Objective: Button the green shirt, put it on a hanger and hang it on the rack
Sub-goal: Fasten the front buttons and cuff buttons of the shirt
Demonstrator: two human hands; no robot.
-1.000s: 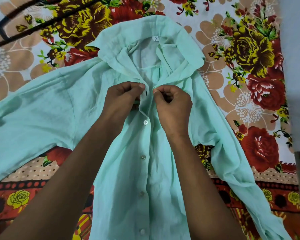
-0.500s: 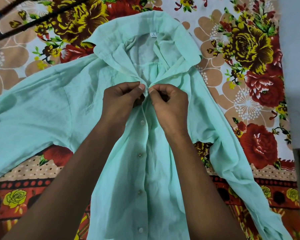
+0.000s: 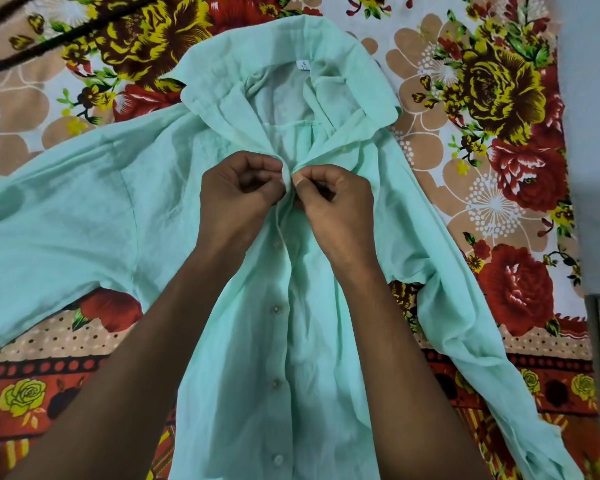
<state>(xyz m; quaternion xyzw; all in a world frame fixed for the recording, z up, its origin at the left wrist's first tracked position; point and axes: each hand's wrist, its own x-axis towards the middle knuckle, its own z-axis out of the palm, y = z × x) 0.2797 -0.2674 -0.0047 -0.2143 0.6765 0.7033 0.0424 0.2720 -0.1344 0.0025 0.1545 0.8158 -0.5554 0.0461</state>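
Left hand [image 3: 234, 199] and right hand [image 3: 336, 206] each pinch the green shirt [image 3: 118, 188] placket, fingers curled.

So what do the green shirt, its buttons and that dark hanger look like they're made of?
Green shirt: thin woven cloth, maybe cotton; matte, creased, slightly see-through. Buttons: probably plastic; small pale discs with faint sheen. Hanger: dark slim bars, plastic or coated metal; too blurred to tell.

Around the green shirt [image 3: 84, 209] we see its spread sleeves covering the floral bedsheet [image 3: 499, 209] on both sides. Bare sheet lies open beyond the collar and along the right sleeve. The black hanger [image 3: 49, 43] crosses the sheet beyond the left shoulder.
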